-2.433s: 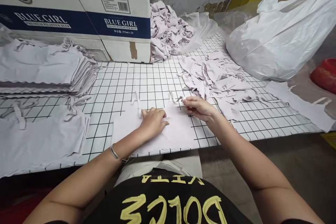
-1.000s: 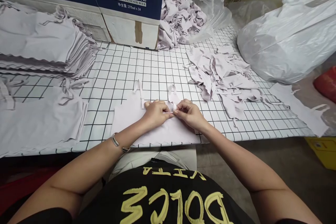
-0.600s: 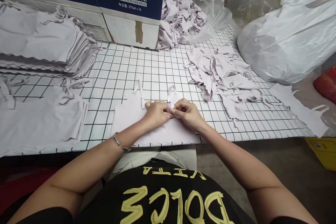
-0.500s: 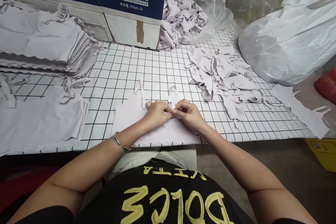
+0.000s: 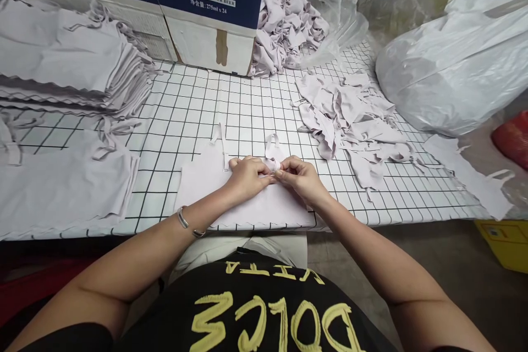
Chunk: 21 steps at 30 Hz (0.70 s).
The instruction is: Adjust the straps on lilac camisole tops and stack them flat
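Observation:
A pale pinkish camisole (image 5: 198,187) lies flat at the table's front edge, its thin straps pointing away from me. My left hand (image 5: 248,179) rests on the garment, thumb and fingers pinched at the base of the right-hand strap (image 5: 272,148). Close beside it, my right hand (image 5: 301,179) pinches the same strap where it folds over near the top edge of the cloth. The fingertips nearly meet, and they hide the exact spot they grip. The other strap (image 5: 225,146) stands loosely looped left of my hands.
Neatly stacked camisoles (image 5: 70,55) fill the left, with a lower pile (image 5: 61,187) in front. Behind stands a beer carton (image 5: 210,16) beside a garment heap (image 5: 284,16). Crumpled camisoles (image 5: 346,115) and a white plastic bag (image 5: 454,60) lie right on the grid-patterned tablecloth (image 5: 198,99).
My right hand has shifted slightly to the right at the strap, and the folded strap between the fingers moved with it. My left hand stays almost in place.

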Available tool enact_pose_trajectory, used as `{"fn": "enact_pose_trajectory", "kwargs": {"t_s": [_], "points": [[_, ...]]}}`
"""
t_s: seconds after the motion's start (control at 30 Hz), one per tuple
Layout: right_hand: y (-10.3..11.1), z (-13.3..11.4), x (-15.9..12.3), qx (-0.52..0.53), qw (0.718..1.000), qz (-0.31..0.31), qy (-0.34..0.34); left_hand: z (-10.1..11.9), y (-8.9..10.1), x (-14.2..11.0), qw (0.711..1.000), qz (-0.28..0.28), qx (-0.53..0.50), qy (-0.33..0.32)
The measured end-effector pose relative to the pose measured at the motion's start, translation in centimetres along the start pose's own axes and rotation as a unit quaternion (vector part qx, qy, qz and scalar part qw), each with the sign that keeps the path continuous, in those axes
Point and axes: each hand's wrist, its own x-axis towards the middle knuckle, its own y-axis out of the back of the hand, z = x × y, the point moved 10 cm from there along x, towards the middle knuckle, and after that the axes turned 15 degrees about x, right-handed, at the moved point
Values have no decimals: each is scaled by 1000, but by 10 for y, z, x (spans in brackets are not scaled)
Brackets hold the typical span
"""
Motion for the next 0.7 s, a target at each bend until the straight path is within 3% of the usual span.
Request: {"fn": "enact_pose_trajectory", "kwargs": {"t_s": [0.2, 0.7], "points": [[-7, -3, -2, 35, 999, 3, -3, 0, -1, 0, 1000, 1, 5, -3], [-14, -8, -8, -27, 998, 3, 49, -1, 1, 1, 1000, 13, 6, -3]]}}
